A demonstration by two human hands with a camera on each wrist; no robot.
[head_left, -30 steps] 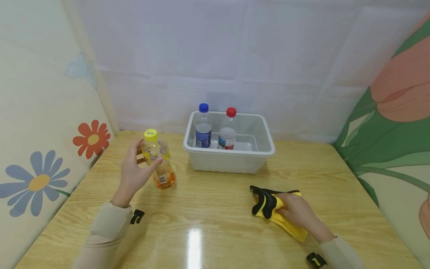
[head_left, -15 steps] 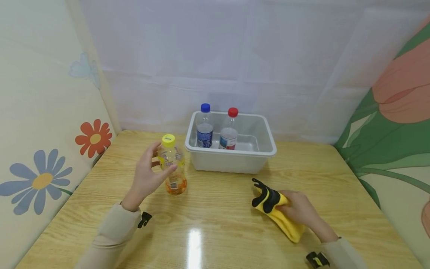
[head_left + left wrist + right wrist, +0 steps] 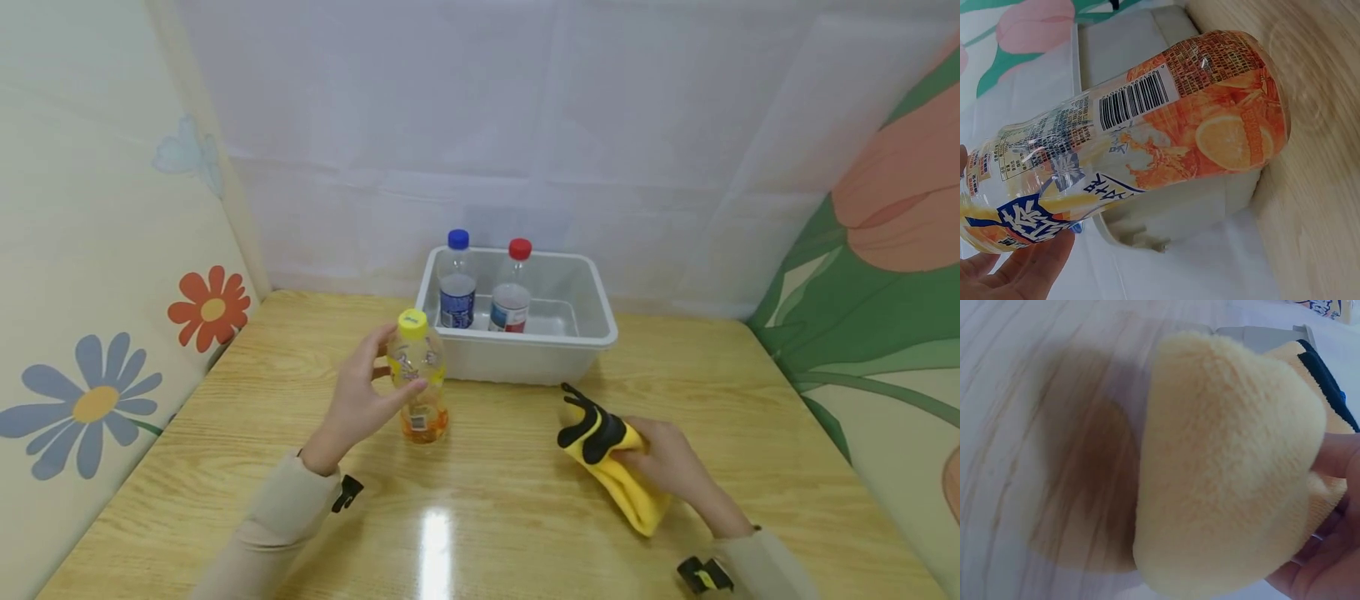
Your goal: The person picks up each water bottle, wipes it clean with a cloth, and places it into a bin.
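Observation:
My left hand (image 3: 367, 400) grips a clear bottle (image 3: 417, 367) with a yellow cap, thumb on the near side and fingers behind. Some orange shows low in it; the left wrist view reveals an orange-slice label and barcode on the bottle (image 3: 1147, 125). It is roughly upright, in front of the grey bin's left corner. My right hand (image 3: 663, 462) pinches a folded yellow cloth (image 3: 626, 492) with black edging, right of the bottle. In the right wrist view the fluffy cloth (image 3: 1229, 462) hangs above the table and casts a shadow.
A grey plastic bin (image 3: 525, 358) stands at the back of the wooden table (image 3: 495, 533). Inside it are a blue-capped bottle (image 3: 457, 300) and a red-capped bottle (image 3: 510, 306). A white sheet hangs behind; printed floral panels flank both sides.
My left hand has carried the yellow-capped bottle rightward and slightly nearer, toward the middle. My right hand has lifted and shifted the cloth a little to the left.

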